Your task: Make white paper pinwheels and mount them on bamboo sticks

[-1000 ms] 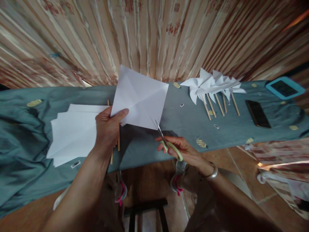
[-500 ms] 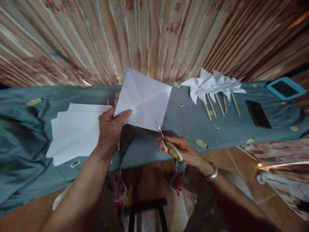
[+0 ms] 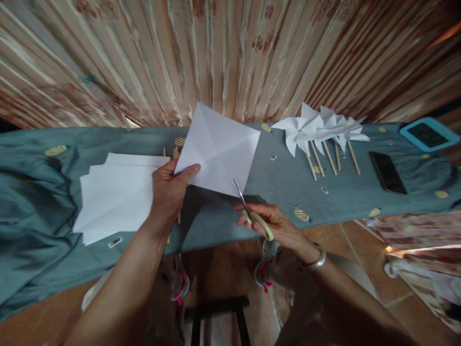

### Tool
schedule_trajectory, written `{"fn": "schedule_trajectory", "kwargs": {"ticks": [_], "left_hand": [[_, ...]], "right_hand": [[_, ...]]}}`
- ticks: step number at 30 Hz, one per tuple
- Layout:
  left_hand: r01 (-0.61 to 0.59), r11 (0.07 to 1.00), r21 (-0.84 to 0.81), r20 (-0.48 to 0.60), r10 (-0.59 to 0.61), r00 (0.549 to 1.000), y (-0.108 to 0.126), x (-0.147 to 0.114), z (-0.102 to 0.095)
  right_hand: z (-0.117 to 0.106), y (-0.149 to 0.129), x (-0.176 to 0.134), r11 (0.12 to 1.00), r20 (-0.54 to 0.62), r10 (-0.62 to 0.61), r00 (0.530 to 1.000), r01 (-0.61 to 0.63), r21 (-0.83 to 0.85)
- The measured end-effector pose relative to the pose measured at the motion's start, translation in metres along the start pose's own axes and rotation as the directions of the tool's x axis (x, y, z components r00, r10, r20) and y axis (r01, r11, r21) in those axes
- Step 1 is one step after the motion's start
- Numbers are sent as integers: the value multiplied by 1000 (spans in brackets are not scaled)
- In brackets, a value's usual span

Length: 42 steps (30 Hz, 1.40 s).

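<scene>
A square sheet of white paper [image 3: 219, 144] with crossing diagonal creases is held up over the table. My left hand [image 3: 170, 188] pinches its lower left corner, thumb on top. In my right hand [image 3: 272, 222] are scissors [image 3: 257, 221] with pale green handles. Their blades are parted at the sheet's lower right corner, along a crease. To the left lies a stack of white paper sheets [image 3: 118, 197]. Wooden sticks [image 3: 179, 216] lie partly hidden behind my left hand and the sheet.
Several white paper pinwheels [image 3: 306, 127] on wooden sticks lie at the back right. Beyond them are a black phone [image 3: 388, 173] and a blue-framed device [image 3: 428, 133]. A blue-green cloth [image 3: 223, 226] covers the table. A pleated curtain [image 3: 216, 57] hangs behind it.
The view has shifted slightly, so the sheet and table things appear a little further right. Both hands keep their grips, and the scissor blades stay parted at the paper's corner.
</scene>
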<state>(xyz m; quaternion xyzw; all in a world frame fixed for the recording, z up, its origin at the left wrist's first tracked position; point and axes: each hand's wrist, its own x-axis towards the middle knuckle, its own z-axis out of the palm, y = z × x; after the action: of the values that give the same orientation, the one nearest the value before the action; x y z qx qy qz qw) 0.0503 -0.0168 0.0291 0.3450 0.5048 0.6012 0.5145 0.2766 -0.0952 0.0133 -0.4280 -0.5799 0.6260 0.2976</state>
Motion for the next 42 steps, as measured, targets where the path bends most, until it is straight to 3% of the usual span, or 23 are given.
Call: {"fn": "schedule_trajectory", "kwargs": {"ticks": [42], "left_hand": [[5, 1000, 24, -2, -5, 1000, 2, 0, 0]], "right_hand": [[2, 14, 2, 971, -20, 102, 995, -95, 221]]}}
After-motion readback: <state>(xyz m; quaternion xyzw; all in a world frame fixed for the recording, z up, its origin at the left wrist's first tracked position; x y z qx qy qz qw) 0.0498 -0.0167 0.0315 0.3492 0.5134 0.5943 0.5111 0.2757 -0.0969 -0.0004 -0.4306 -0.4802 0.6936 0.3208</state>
